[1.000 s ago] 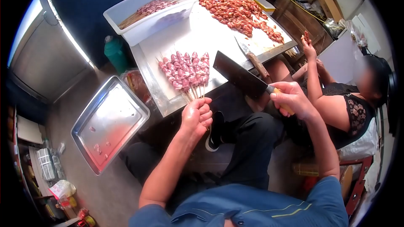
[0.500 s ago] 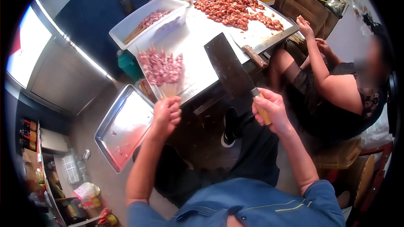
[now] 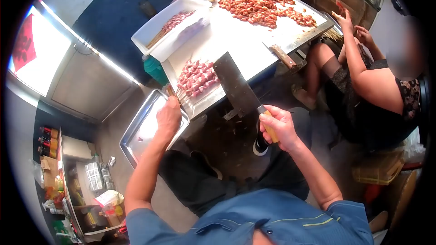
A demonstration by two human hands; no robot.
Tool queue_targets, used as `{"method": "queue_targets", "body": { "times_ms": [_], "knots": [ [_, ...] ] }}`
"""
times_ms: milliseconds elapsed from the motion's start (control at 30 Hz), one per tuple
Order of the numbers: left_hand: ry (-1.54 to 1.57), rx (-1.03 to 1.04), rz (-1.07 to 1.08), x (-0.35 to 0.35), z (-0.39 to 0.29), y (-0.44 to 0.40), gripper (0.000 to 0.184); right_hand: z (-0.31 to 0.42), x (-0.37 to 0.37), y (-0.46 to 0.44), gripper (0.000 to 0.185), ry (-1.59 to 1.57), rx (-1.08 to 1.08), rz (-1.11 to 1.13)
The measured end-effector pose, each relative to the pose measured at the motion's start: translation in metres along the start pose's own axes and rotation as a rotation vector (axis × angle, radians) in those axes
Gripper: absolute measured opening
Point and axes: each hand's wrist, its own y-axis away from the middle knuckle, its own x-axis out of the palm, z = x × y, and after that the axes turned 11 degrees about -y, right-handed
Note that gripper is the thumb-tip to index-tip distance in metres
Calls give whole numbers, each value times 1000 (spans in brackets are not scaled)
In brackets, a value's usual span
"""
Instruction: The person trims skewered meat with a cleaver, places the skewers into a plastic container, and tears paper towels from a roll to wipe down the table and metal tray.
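Observation:
My right hand (image 3: 278, 127) is wrapped round the yellow handle of a broad, dark cleaver (image 3: 237, 84), its blade raised and slanting up to the left in front of the table edge. My left hand (image 3: 169, 114) is closed at the stick ends of a bunch of meat skewers (image 3: 196, 78); the fingers are partly hidden. The pink meat of that bunch lies at the near left corner of the white table (image 3: 240, 41). Below my left hand is a shiny metal tray (image 3: 144, 120) with a few meat scraps in it.
A white plastic tub (image 3: 170, 41) with more skewers stands at the table's left. A heap of cut meat (image 3: 254, 7) covers the far side. Another knife (image 3: 282, 56) lies at the right edge. A co-worker (image 3: 363, 72) sits at the right, hands raised beside the table.
My left hand has turned, and the skewers have swung from upright to leaning right, their meat now at the table corner. The cleaver stays in my right hand. The view has shifted.

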Motion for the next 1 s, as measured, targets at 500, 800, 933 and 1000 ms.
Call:
{"method": "queue_targets", "body": {
  "times_ms": [500,800,933,1000],
  "knots": [
    [920,-134,688,-26,26,-15,35,19,29,-37,31,321,86,19],
    [1740,-251,888,-16,11,12,20,25,28,-39,32,374,84,-9],
    [2058,-466,1041,-18,-12,24,20,31,29,-42,32,419,72,5],
    [2111,-495,1042,-21,-25,27,16,34,27,-43,32,437,68,16]
  ]
}}
